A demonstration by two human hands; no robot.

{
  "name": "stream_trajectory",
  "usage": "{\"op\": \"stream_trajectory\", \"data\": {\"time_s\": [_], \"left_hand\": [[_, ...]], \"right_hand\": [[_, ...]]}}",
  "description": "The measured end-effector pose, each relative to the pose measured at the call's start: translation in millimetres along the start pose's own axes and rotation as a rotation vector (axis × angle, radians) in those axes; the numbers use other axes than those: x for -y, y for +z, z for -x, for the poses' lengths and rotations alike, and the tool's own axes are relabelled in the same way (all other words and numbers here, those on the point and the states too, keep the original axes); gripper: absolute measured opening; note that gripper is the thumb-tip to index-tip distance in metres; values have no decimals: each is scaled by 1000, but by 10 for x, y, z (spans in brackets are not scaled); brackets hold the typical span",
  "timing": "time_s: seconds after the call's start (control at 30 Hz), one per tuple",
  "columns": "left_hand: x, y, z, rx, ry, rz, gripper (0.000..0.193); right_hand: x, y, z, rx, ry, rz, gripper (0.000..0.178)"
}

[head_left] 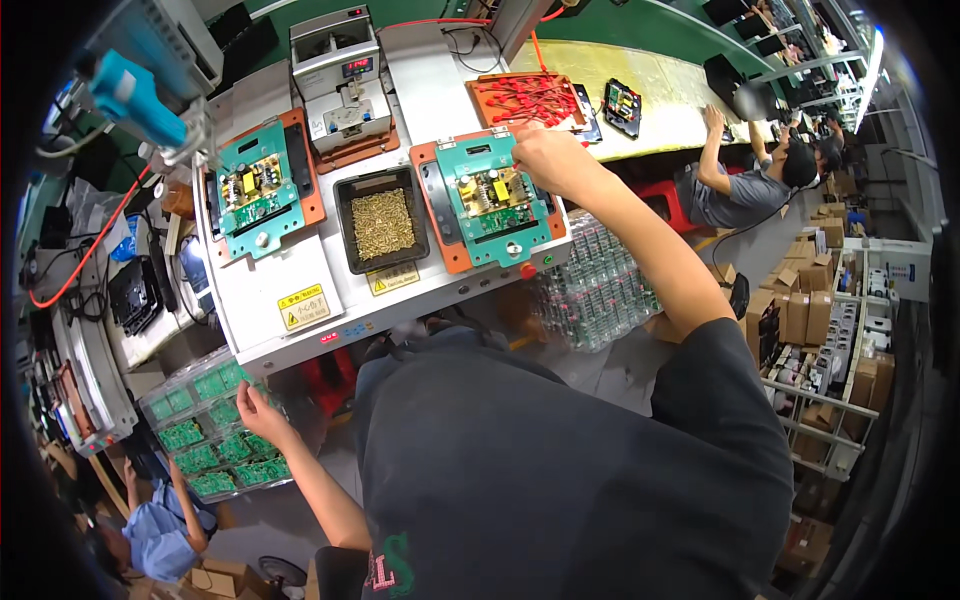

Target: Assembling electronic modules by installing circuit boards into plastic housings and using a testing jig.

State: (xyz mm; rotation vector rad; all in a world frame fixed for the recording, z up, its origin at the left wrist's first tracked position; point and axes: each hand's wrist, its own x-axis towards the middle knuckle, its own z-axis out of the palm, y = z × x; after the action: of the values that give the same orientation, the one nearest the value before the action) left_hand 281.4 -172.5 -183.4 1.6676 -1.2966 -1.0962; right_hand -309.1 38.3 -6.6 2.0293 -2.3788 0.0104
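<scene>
My right hand [550, 158] is closed at the upper right corner of a teal fixture [470, 235] on an orange base. Its fingertips are hidden, so what they grip cannot be told. In that fixture sits a circuit board [495, 192] with a yellow transformer, capacitors and a green strip. My left hand [262, 415] hangs low beside the bench's front left edge, fingers loosely bent and apart, nothing visible in it. Near it are clear trays of green circuit boards [200, 455]. A second teal fixture [285, 205] at the left bears a similar board [250, 185].
A black bin of brass-coloured screws [382, 222] stands between the fixtures, below a screw feeder [340, 90]. An orange tray [490, 100] holds red-handled parts. Stacked boards [600, 285] stand right of the bench. Co-workers sit at the far right [740, 185] and lower left [165, 535].
</scene>
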Motion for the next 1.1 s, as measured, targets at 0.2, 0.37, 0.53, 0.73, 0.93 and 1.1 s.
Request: {"op": "stream_trajectory", "data": {"time_s": [0.2,0.37,0.53,0.73,0.93,1.1], "left_hand": [[131,-8,-150,32,-4,27,36],[-94,120,-196,-1,48,7,34],[-72,-39,-310,-6,48,-62,34],[56,-119,-378,24,25,-40,35],[24,-61,-415,34,14,-42,35],[42,-91,-369,43,6,-41,37]], "right_hand": [[35,-105,-171,159,-111,129,6],[-180,-106,-299,327,-84,-43,12],[-103,-293,-205,375,25,-130,14],[42,-274,-161,302,78,-54,13],[64,-269,-150,299,71,-13,14],[70,-252,-149,270,60,-57,12]]}}
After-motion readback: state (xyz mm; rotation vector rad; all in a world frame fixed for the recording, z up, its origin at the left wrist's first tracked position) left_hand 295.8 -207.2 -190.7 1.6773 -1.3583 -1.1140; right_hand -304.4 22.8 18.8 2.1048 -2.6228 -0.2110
